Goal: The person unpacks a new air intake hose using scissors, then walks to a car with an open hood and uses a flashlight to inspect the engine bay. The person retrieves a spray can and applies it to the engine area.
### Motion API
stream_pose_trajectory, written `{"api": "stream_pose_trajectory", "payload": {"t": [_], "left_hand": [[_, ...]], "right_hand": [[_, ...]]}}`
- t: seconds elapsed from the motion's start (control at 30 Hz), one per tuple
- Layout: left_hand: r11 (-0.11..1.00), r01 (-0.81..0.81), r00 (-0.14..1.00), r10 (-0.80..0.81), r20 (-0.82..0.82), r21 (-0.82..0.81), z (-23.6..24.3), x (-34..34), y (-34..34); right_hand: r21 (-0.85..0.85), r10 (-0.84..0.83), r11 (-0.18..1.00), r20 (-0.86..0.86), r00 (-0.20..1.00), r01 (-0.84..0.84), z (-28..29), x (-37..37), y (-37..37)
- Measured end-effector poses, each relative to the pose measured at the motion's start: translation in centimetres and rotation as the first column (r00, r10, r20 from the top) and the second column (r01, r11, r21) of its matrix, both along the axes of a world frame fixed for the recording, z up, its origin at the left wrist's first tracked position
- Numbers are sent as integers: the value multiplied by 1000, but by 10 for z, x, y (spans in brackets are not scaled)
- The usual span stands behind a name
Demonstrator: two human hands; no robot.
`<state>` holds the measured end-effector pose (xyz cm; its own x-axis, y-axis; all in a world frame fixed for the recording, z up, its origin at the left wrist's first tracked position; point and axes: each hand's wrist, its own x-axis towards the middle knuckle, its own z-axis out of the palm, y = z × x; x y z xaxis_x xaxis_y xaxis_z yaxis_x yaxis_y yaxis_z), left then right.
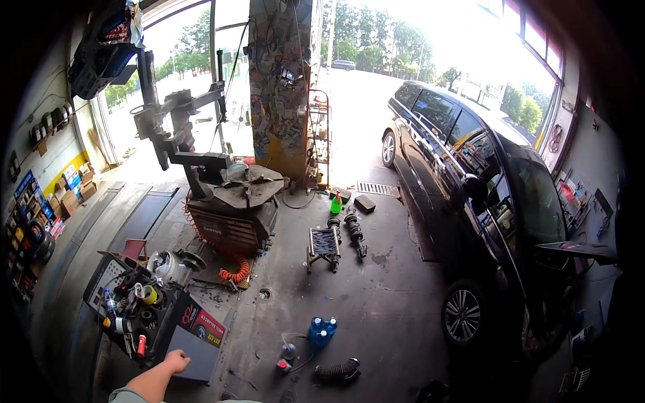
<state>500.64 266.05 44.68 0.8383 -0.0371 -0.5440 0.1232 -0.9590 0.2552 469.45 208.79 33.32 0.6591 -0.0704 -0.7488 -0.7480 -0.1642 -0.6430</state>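
My left hand (177,361) reaches in from the lower left, its fingers curled closed, with nothing visible in them. It is over the grey front panel of a wheel balancer (195,352), and I cannot tell whether it touches the panel. On the balancer's tray lie a red flashlight-like tool (142,346), a roll of yellow tape (149,294), a blue spray can (110,302) and other small items. My right hand is out of view.
A dark car (463,174) with its hood up stands at the right. A tire changer (235,195) with an orange coiled hose (235,269) is ahead. On the floor are a folding stool (325,243), a strut (355,235), blue bottles (322,332) and a black corrugated hose (338,369).
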Motion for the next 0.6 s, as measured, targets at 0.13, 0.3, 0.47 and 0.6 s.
{"api": "stream_pose_trajectory", "payload": {"t": [0.13,0.3,0.47,0.6], "left_hand": [[978,41,995,-22,97,-206,39,28,-100],[865,443,892,-451,25,-235,66,-39,-193],[760,603,730,-649,-216,-242,55,-117,-179],[851,488,807,-525,-271,-195,31,-141,-98]], "right_hand": [[37,70,997,26,997,-71,1,8,20],[68,142,987,42,989,-145,-1,17,46],[90,210,972,61,976,-215,-3,26,76],[90,286,953,59,956,-291,-2,34,109]]}}
